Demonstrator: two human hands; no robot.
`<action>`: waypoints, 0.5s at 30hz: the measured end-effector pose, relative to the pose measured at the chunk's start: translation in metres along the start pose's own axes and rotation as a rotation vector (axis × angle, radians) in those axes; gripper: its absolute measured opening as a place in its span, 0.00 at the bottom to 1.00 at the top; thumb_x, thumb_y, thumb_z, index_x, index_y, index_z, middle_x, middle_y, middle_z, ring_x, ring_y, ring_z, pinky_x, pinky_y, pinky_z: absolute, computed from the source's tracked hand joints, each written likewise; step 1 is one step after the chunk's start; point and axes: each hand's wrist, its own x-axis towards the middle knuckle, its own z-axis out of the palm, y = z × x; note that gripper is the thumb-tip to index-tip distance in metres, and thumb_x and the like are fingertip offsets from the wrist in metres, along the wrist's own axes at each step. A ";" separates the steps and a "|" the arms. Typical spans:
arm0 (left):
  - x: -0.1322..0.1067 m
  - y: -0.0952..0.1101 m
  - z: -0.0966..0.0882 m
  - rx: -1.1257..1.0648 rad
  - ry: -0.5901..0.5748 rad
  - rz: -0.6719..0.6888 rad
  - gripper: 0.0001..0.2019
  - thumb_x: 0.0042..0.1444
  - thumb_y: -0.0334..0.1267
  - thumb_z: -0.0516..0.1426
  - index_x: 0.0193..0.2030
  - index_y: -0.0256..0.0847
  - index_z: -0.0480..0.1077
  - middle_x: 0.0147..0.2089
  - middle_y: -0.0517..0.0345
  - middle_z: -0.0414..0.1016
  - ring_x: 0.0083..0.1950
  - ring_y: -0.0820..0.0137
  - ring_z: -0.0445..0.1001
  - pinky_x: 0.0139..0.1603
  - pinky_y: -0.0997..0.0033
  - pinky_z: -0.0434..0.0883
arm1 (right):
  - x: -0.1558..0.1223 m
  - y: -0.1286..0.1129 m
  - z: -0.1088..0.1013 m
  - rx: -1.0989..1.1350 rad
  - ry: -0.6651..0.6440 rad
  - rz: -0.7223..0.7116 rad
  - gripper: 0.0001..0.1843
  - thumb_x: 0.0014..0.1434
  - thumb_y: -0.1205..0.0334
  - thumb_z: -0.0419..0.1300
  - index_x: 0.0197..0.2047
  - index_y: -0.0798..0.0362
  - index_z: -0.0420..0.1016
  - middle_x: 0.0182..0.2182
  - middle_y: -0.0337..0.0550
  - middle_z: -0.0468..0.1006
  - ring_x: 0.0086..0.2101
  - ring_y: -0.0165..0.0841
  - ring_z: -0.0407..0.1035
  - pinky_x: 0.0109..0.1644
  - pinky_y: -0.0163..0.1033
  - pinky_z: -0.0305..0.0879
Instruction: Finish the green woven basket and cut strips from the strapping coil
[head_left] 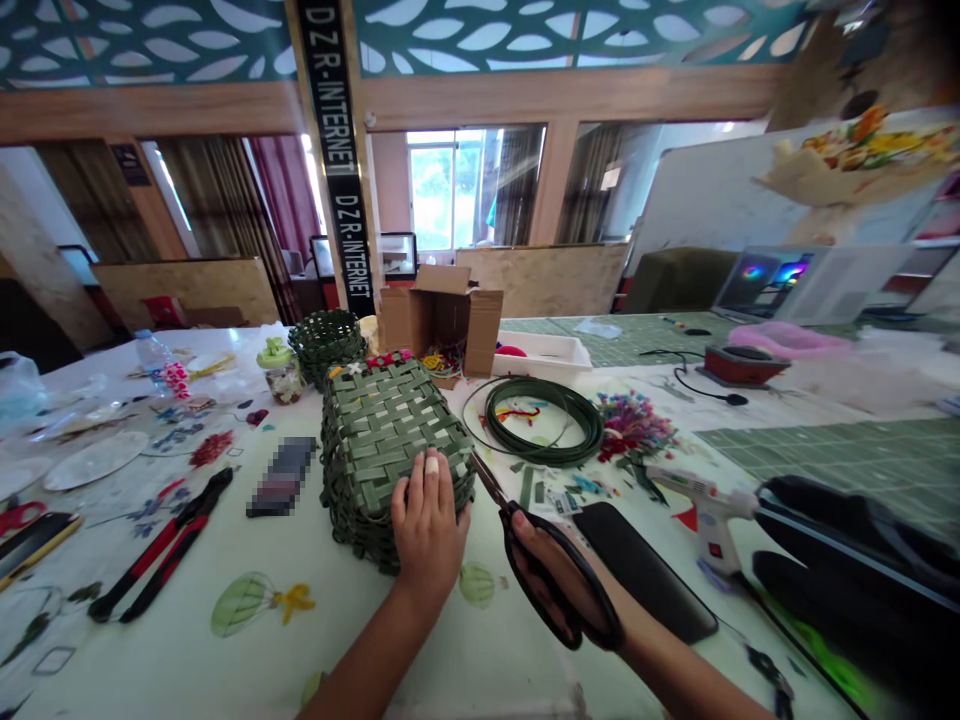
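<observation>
A green woven basket (386, 425) lies with a flat, checkered woven face upward on the table. My left hand (431, 515) rests on its near right corner, fingers stretched out flat against the strips, a pale band around one finger. In my right hand (551, 560) is a pair of black-handled scissors (581, 610). Their blades point up and left at the basket's right edge, and whether the tips touch a strip cannot be made out. Behind the basket stands a second, round green basket (328, 340). A coil of green strip (589, 425) lies to the right.
Red-handled pliers (180, 540) and a pixelated flat object (283, 478) lie left. To the right are a black phone-like slab (645, 570), a white glue gun (709, 520) and a colourful bead-like bunch (634, 422). A cardboard box (484, 325) and white tray (577, 355) stand behind.
</observation>
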 end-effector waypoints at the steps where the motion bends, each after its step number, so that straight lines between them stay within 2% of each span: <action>1: 0.000 0.000 0.000 0.001 -0.006 -0.003 0.26 0.58 0.42 0.52 0.61 0.32 0.58 0.60 0.44 0.65 0.61 0.58 0.62 0.58 0.55 0.55 | 0.001 0.000 0.001 -0.024 0.011 -0.019 0.32 0.52 0.31 0.47 0.20 0.54 0.58 0.10 0.29 0.57 0.08 0.20 0.51 0.08 0.25 0.47; 5: -0.001 0.002 0.000 0.015 -0.028 -0.007 0.25 0.59 0.41 0.51 0.61 0.32 0.58 0.61 0.45 0.63 0.61 0.59 0.60 0.59 0.55 0.54 | -0.002 -0.003 0.009 -0.093 0.071 -0.112 0.33 0.52 0.31 0.47 0.16 0.53 0.56 0.08 0.31 0.55 0.07 0.20 0.50 0.08 0.25 0.45; 10: -0.002 0.002 0.001 0.028 -0.027 0.013 0.25 0.59 0.41 0.50 0.61 0.31 0.58 0.62 0.45 0.63 0.62 0.60 0.60 0.59 0.56 0.54 | -0.002 0.004 0.019 -0.080 0.140 -0.088 0.30 0.50 0.32 0.48 0.17 0.51 0.54 0.08 0.30 0.54 0.07 0.21 0.49 0.09 0.27 0.44; 13: -0.003 0.003 0.000 0.041 -0.005 0.028 0.25 0.59 0.41 0.50 0.61 0.31 0.59 0.61 0.46 0.64 0.61 0.61 0.61 0.58 0.57 0.55 | 0.007 0.011 0.024 -0.080 0.242 -0.105 0.27 0.49 0.34 0.50 0.19 0.51 0.54 0.08 0.29 0.54 0.08 0.21 0.48 0.09 0.28 0.44; 15: -0.005 0.006 0.000 0.047 0.012 0.055 0.23 0.59 0.39 0.50 0.60 0.31 0.60 0.61 0.47 0.64 0.61 0.62 0.61 0.58 0.58 0.55 | 0.014 0.012 0.024 -0.070 0.305 -0.171 0.26 0.49 0.35 0.52 0.21 0.50 0.54 0.08 0.28 0.54 0.08 0.21 0.48 0.10 0.28 0.44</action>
